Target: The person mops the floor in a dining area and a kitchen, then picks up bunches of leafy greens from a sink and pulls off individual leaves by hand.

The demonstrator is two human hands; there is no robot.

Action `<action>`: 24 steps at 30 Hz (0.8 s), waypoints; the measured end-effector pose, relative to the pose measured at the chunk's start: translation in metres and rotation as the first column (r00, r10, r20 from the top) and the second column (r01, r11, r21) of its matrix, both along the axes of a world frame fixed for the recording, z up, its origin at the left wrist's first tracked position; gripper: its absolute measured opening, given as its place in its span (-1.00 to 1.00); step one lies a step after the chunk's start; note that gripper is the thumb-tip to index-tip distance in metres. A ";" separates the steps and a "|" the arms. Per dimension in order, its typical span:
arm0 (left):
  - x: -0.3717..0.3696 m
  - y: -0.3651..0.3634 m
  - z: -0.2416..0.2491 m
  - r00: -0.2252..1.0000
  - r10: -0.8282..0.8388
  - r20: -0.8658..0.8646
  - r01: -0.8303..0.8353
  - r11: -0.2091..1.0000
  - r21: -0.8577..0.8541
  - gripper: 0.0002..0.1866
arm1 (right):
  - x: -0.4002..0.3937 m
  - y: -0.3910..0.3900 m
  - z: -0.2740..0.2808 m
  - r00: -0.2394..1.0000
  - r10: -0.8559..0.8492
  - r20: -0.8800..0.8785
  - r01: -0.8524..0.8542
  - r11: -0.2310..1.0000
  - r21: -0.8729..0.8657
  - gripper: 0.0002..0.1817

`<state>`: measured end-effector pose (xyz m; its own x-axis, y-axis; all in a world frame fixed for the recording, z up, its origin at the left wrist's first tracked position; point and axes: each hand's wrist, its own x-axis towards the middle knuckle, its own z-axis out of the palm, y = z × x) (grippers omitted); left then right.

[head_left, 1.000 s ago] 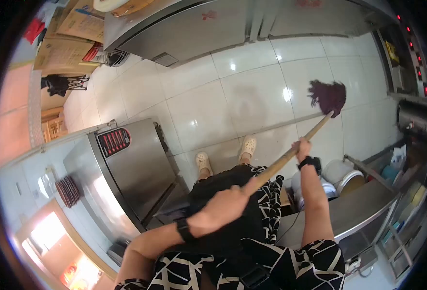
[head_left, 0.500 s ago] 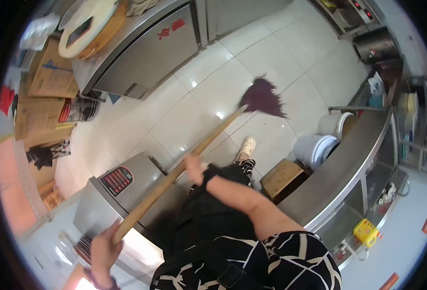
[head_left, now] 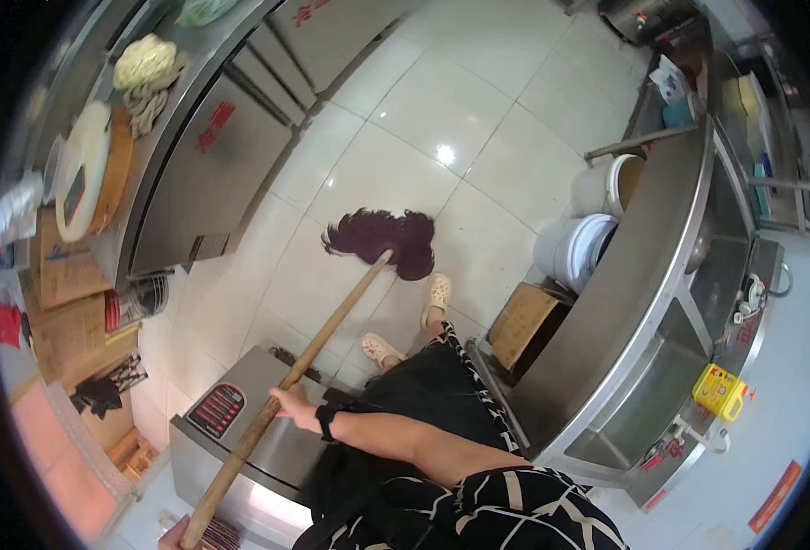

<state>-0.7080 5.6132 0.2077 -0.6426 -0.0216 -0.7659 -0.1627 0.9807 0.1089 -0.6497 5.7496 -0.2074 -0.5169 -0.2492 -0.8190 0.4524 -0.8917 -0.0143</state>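
On the tiled floor, head view: the dark purple mop head lies spread out, just ahead of the two pale clogs. Wooden handle slants from it down to the lower left of the view, passing over the corner of a steel appliance with a black and red panel.

Right hand: clamped round the handle partway up, black band on the wrist. Left hand: clamped on the handle near its upper end, partly cut off by the frame edge. Hands well apart.

Right side: steel bench, with two white buckets and an open cardboard box at its floor-side edge. Box is nearer the clogs than the buckets are. Yellow container sits beyond the bench, by the wall.

Upper left: another steel bench carrying a white round board, a phone on it, and a crumpled cloth nearby.
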 end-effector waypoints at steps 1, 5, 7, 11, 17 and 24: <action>-0.003 0.018 -0.009 1.000 -0.020 -0.005 0.020 1.000 0.003 -0.51 | 0.002 0.030 -0.001 0.994 -0.056 0.092 0.045 0.993 0.113 -0.57; 0.006 0.123 -0.095 0.894 -0.446 0.047 0.447 0.894 -0.029 -0.47 | 0.036 0.168 -0.057 0.979 -0.199 0.032 0.166 0.884 0.437 -0.69; 0.028 0.157 -0.162 0.846 -0.509 -0.161 0.527 0.843 0.104 -0.52 | 0.062 0.246 -0.103 0.966 -0.254 0.052 0.176 0.788 0.589 -0.66; 0.084 0.314 -0.239 0.783 -0.622 -0.004 0.568 0.713 0.412 -0.37 | 0.132 0.421 -0.145 0.897 -0.415 0.153 0.123 0.566 0.815 -0.67; 0.120 0.364 -0.251 0.743 -0.655 0.138 0.554 0.718 0.421 -0.32 | 0.187 0.472 -0.145 0.833 -0.545 0.093 0.261 0.537 0.802 -0.71; 0.061 0.269 -0.119 0.738 -0.601 0.307 0.638 0.769 -0.027 -0.46 | 0.146 0.274 -0.081 0.917 -0.344 0.202 0.197 0.830 0.522 -0.65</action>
